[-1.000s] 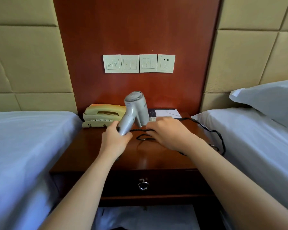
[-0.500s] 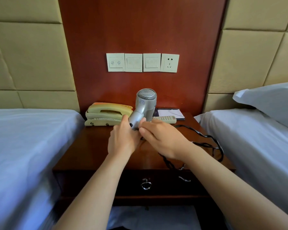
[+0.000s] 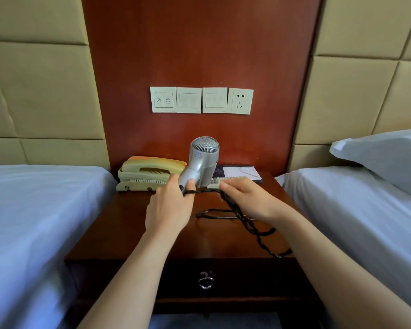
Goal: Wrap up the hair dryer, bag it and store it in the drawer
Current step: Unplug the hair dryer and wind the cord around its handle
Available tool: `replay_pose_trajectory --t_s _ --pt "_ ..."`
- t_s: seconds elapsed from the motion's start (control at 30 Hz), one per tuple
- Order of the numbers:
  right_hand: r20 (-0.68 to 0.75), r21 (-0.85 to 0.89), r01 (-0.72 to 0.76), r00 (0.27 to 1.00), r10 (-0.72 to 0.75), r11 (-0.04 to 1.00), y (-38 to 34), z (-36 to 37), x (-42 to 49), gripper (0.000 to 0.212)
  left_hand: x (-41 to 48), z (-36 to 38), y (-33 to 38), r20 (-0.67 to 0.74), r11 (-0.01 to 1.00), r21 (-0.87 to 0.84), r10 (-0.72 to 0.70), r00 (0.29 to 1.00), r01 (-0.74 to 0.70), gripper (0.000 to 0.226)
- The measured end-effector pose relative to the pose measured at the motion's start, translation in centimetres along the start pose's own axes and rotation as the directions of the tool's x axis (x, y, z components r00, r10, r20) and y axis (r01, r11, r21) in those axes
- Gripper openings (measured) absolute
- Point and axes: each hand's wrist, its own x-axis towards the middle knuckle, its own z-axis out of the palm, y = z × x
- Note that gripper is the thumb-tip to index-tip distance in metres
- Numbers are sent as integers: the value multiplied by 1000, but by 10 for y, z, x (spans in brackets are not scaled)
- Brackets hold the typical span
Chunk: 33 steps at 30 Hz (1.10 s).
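Note:
A silver hair dryer (image 3: 202, 160) stands upright above the wooden nightstand (image 3: 128, 231), its grille end up. My left hand (image 3: 170, 207) grips its handle from below. A black twisted cord (image 3: 247, 222) runs from the handle's base to the right. My right hand (image 3: 246, 198) holds this cord a short way from the handle. The rest of the cord lies in loops on the nightstand and trails off its front right edge. The drawer (image 3: 247, 279) below is closed, with a metal ring pull (image 3: 205, 281). No bag is in view.
A beige telephone (image 3: 147, 173) sits at the nightstand's back left. A remote control (image 3: 226, 180) and a notepad (image 3: 242, 172) lie behind the dryer. Wall switches and a socket (image 3: 240, 101) are above. Beds with white sheets flank both sides, with a pillow (image 3: 384, 155) on the right.
The dryer has turned more upright. My right hand moved right along the cord, away from the handle, drawing a stretch of cord taut between my hands.

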Motion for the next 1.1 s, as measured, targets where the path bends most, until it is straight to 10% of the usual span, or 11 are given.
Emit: replay_pose_trajectory --t_s 0.33,0.83,1.1 --pt "-291 -341 -84 957 -20 936 24 -22 -3 39 5 1 -6 -34 996 94 6 999 -2 30" --pt "-600 -259 -498 754 266 828 107 -75 -43 47 28 -12 -63 -136 994 57 -88 987 97 38" --pt "-522 -445 -552 800 297 706 114 -53 -41 46 25 -9 -78 -41 987 7 -163 986 163 41"
